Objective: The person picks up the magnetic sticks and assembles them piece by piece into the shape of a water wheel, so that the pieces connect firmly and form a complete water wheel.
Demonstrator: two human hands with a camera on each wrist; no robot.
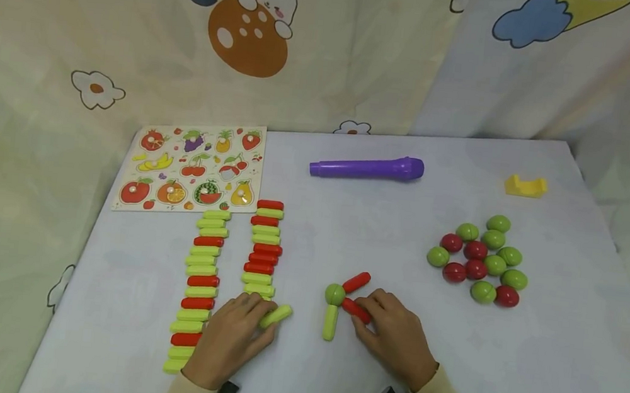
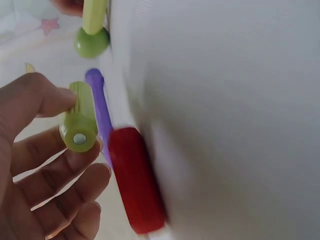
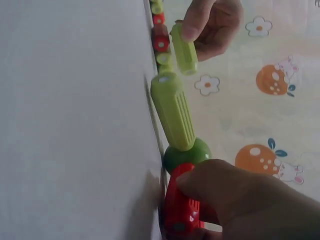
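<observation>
Green rod point(image 1: 276, 316) sits pinched between the thumb and fingers of my left hand point(image 1: 236, 334), near the close end of the shorter row of rods point(image 1: 267, 249), seemingly raised off the table point(image 1: 297, 378). My right hand point(image 1: 395, 334) grips a red rod point(image 1: 352, 308), its inner end apparently against a green ball point(image 1: 335, 294), with a second red rod point(image 1: 356, 282) and a second green rod point(image 1: 330, 322) around it. I judge the rods light, stiff, slightly slick and hardly fragile. Mid-length along the grooves seems my best hold, leaving the shiny end disc point(image 2: 80, 139) uncovered.
</observation>
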